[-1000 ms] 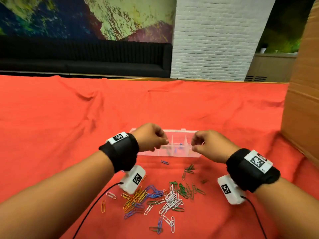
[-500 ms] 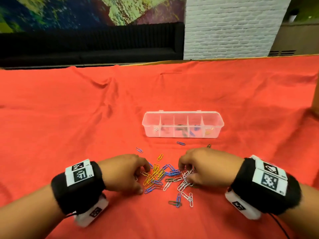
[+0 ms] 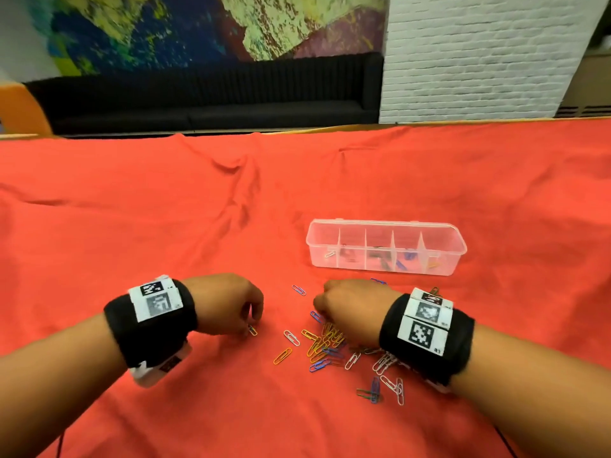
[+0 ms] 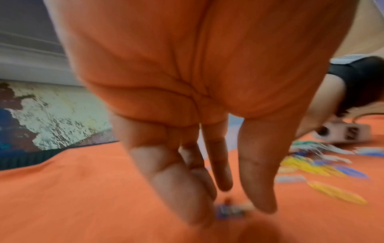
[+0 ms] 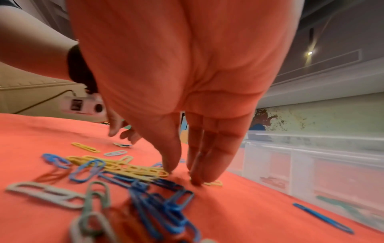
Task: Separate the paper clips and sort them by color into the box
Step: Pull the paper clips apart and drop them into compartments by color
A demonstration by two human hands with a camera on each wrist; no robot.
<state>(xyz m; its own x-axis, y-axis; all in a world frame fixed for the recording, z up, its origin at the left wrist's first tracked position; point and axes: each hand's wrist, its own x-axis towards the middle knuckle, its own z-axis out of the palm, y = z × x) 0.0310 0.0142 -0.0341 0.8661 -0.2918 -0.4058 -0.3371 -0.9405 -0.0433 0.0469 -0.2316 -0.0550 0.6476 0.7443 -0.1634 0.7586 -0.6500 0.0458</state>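
A: Both hands have dropped from the box (image 3: 386,247) to the clip pile (image 3: 330,345) in front of it.

B: Fingers?

A: Left hand (image 3: 228,305), left of the pile, reaches fingers and thumb, narrowly parted, down around one small clip (image 3: 253,330); blurred, probably not gripped. Right hand (image 3: 350,307) touches a yellow clip (image 5: 214,183) with straight fingers. Next pickup starting.

Black sofa (image 3: 211,94), mural (image 3: 198,24), white brick wall (image 3: 479,54)
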